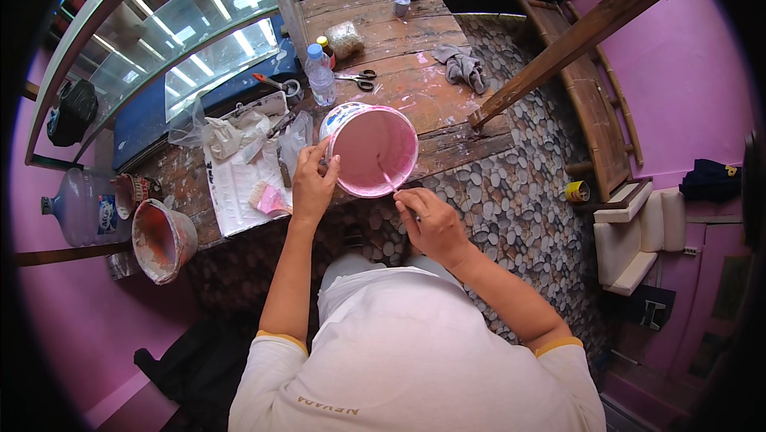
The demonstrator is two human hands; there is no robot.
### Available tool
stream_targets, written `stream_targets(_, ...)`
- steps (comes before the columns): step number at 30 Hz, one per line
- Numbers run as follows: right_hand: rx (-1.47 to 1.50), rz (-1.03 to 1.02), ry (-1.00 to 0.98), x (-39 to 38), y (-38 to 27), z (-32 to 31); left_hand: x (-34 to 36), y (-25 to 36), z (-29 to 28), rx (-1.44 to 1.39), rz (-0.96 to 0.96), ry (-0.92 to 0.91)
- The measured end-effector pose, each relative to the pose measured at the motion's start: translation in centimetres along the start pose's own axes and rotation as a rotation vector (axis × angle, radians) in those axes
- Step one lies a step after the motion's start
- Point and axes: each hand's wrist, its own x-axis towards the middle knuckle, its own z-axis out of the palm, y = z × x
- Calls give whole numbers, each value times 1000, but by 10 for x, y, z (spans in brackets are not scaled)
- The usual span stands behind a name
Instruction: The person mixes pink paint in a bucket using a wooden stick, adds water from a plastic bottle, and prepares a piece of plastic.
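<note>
A white bucket (341,118) of pink paint (367,145) stands at the front of the wooden table, its inner wall smeared with pink. My left hand (314,181) rests at the bucket's near left side, fingers apart and thumb near the rim. In my right hand (431,220) a thin pink-coated stick (387,174) is pinched; its far end dips into the paint. Left of my left hand, a wide paintbrush (270,198) with pink on it lies on a white sheet (231,201) at the table's front edge.
Behind the bucket are a clear plastic bottle (321,77), black scissors (364,78) and a grey rag (463,67). A paint-stained pail (163,240) and a large water jug (84,207) stand at left. A slanting wooden post (558,53) rises at the table's right.
</note>
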Motion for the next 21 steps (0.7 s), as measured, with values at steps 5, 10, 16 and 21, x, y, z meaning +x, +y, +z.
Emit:
stream_targets(5,255,-19,-16,21,-13,7,0,-3,-1,-16,-4,-2)
stream_targets(10,184,-7,44,17,4,3,-1,-12,-3,-25,-24,9)
stream_targets(16,139,-61,90,28,15,1,-1,-19,-5,-19,-31,5)
stream_targets(21,156,-112,45,19,6,11,0,-19,-5,-68,-57,3)
